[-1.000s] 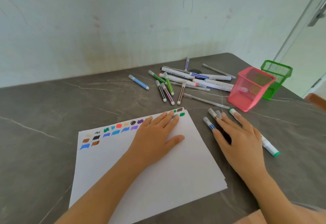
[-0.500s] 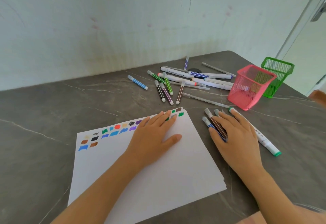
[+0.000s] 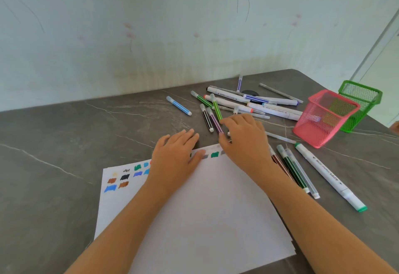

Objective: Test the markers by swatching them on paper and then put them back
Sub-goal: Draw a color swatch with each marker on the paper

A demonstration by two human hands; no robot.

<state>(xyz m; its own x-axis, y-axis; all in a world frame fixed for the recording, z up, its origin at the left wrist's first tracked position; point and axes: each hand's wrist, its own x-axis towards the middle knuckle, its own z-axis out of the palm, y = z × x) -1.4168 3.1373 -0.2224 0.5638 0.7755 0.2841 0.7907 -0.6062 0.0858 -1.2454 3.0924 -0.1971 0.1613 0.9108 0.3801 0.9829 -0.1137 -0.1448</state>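
1. Our right hand (image 3: 244,142) reaches past the far edge of the paper (image 3: 216,209) into the loose pile of markers. Its thumb and curved fingers sit on either side of the near end of the purple marker (image 3: 213,120). We cannot tell whether the pinch has closed.
2. Our left hand (image 3: 174,159) lies flat with fingers straight, pressing the paper's far edge onto the counter (image 3: 54,144).
3. We see the purple marker lying on the counter just beyond the paper. It is close beside a black marker (image 3: 206,120) on its left, and a light green marker (image 3: 216,109) is angled in on its right.
4. We judge it light, stiff and smooth, a round plastic barrel that rolls easily and could knock its neighbours.
5. We would take it by the barrel, below the clear cap at its far end, thumb against two fingers, and lift straight up.
6. We find the swatches (image 3: 124,176) in rows along the paper's far left, with bare sheet nearer to us. The pink mesh basket (image 3: 313,131) at the far right looks the likely place to put it back.
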